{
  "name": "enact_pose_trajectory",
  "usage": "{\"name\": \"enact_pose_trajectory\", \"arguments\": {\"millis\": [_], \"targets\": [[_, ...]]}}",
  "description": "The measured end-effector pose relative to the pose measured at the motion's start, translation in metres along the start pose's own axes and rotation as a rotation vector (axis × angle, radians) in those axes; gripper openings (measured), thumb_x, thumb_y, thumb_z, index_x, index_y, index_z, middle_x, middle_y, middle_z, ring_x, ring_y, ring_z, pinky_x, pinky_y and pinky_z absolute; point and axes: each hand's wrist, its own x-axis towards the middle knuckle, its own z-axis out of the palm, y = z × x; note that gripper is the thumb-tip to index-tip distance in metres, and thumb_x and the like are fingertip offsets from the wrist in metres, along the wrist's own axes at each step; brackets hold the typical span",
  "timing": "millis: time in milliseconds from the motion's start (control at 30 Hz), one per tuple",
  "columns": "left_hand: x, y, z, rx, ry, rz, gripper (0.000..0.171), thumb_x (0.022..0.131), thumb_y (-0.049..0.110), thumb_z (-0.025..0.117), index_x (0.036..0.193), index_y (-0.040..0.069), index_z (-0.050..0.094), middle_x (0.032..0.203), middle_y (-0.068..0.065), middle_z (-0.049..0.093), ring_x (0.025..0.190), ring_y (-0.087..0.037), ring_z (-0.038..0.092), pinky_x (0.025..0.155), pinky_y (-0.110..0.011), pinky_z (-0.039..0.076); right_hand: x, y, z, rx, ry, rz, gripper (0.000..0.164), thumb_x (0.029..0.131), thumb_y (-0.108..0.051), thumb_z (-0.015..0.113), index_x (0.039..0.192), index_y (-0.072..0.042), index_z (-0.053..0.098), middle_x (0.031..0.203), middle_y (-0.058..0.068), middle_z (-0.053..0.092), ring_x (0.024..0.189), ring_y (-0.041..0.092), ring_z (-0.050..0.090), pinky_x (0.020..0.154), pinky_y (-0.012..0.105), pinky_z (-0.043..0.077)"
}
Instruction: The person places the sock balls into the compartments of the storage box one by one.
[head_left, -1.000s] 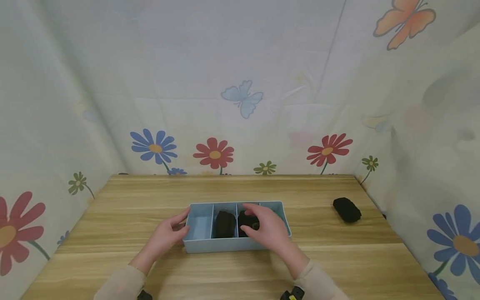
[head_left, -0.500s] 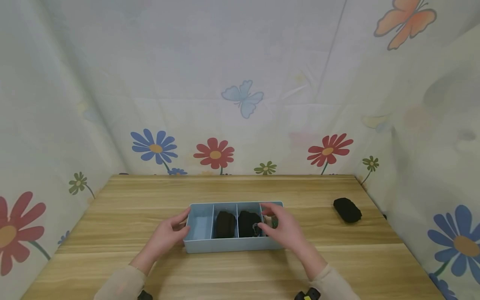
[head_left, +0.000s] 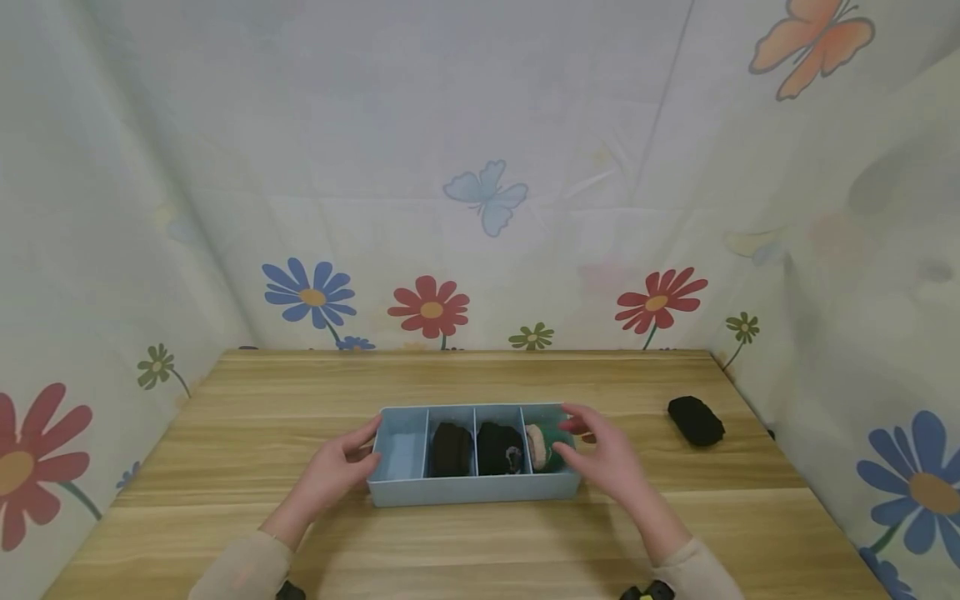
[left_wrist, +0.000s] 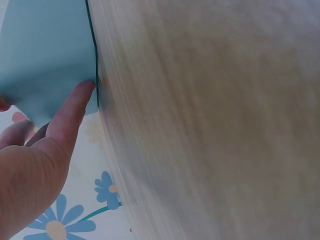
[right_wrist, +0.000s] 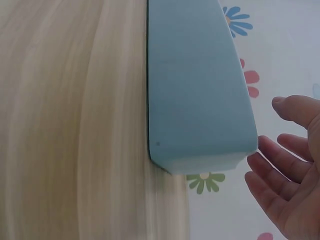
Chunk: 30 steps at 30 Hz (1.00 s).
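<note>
Rested the left hand (head_left: 336, 468) against the left end of a long, light blue, four-compartment plastic box (head_left: 472, 492), with thumb and fingers parted in a wide, loose span. Had one fingertip on the outer wall, near its lower edge, in the left wrist view. Held the right hand (head_left: 611, 462) at the opposite end, thumb and fingers wide apart in a loose curve. Could not tell touch from a narrow gap between the right fingertips and the box.

Had the box near the middle of a light brown, wood-grain table (head_left: 225, 433), well in front of the far edge and roughly parallel to it. Counted a very dark, rolled cloth bundle (head_left: 452, 450) in the second compartment from the left, a black cloth bundle with a grey patch (head_left: 497, 448) in the third, and a green cloth bundle with a cream band (head_left: 547, 442) in the rightmost, near the right thumb. Saw a rounded, oblong black cloth bundle (head_left: 696, 421) near the table's right edge, toward the far right corner, well apart from the box.

Wore pale beige sleeves (head_left: 243, 567). Had a white fabric curtain (head_left: 360, 167) beyond the far edge and both side edges, printed with coloured flowers and butterflies.
</note>
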Motion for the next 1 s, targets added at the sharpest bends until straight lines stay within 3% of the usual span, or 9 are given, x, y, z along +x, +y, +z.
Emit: {"name": "enact_pose_trajectory", "arguments": {"millis": [367, 567, 1000], "targets": [[0.000, 0.000, 0.000, 0.036, 0.021, 0.002, 0.061, 0.096, 0.011, 0.065, 0.152, 0.010, 0.041, 0.153, -0.022, 0.037, 0.126, -0.042, 0.052, 0.084, -0.036, 0.057, -0.008, 0.031, -0.022, -0.004, 0.016, 0.009, 0.053, 0.082, -0.007, 0.081, 0.129, -0.002, 0.059, 0.104, 0.011, 0.070, 0.098, 0.031, 0.066, 0.084, 0.050, 0.055], [0.001, -0.002, 0.001, 0.020, 0.021, -0.002, 0.061, 0.096, 0.010, 0.064, 0.152, 0.009, 0.041, 0.153, -0.022, 0.037, 0.127, -0.042, 0.051, 0.083, -0.034, 0.057, -0.012, 0.051, -0.037, -0.002, 0.004, -0.007, 0.053, 0.083, -0.006, 0.080, 0.130, 0.001, 0.057, 0.107, 0.018, 0.070, 0.100, 0.038, 0.065, 0.084, 0.054, 0.053], [0.001, -0.002, 0.001, 0.006, 0.018, -0.002, 0.061, 0.096, 0.010, 0.064, 0.152, 0.009, 0.040, 0.153, -0.022, 0.036, 0.127, -0.044, 0.050, 0.082, -0.035, 0.058, -0.020, 0.072, -0.067, -0.140, -0.011, -0.014, 0.057, 0.082, -0.013, 0.082, 0.132, 0.000, 0.058, 0.111, 0.012, 0.070, 0.103, 0.033, 0.065, 0.085, 0.053, 0.053]]}}
